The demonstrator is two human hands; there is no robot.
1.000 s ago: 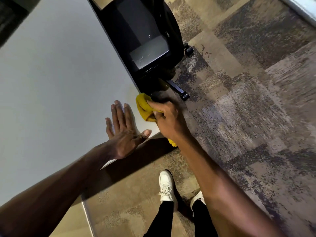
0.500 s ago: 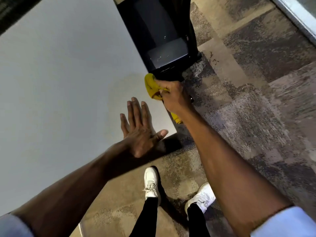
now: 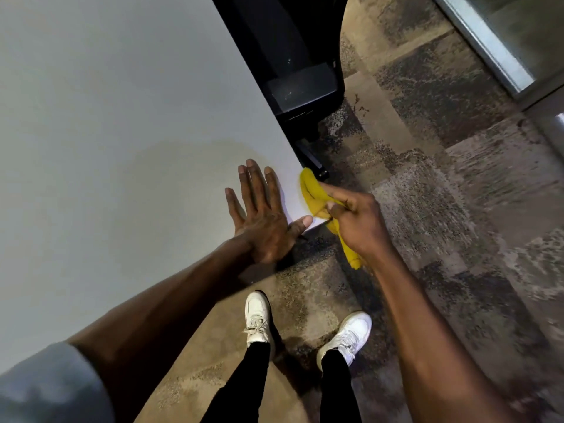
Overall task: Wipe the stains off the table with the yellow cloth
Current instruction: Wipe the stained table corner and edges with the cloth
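Note:
The grey table [image 3: 106, 123] fills the left of the head view, and its near right corner lies between my hands. My left hand [image 3: 262, 215] rests flat on the tabletop by that corner, fingers spread. My right hand [image 3: 357, 224] is closed on the bunched yellow cloth [image 3: 312, 193], which presses on the table's right edge at the corner. A tail of the cloth hangs below my wrist. A faint damp-looking patch [image 3: 189, 160] shows on the surface beyond my left hand.
A black office chair [image 3: 293, 71] stands tight against the table's right edge, its base and caster [image 3: 319, 169] just past the cloth. Patterned carpet [image 3: 457, 209] covers the floor. My white shoes [image 3: 258, 319] stand below the corner. A metal-framed glass panel [image 3: 494, 47] runs at top right.
My right hand has drawn the cloth back along the table's right edge toward the near corner, away from the chair. My left hand stays flat on the table.

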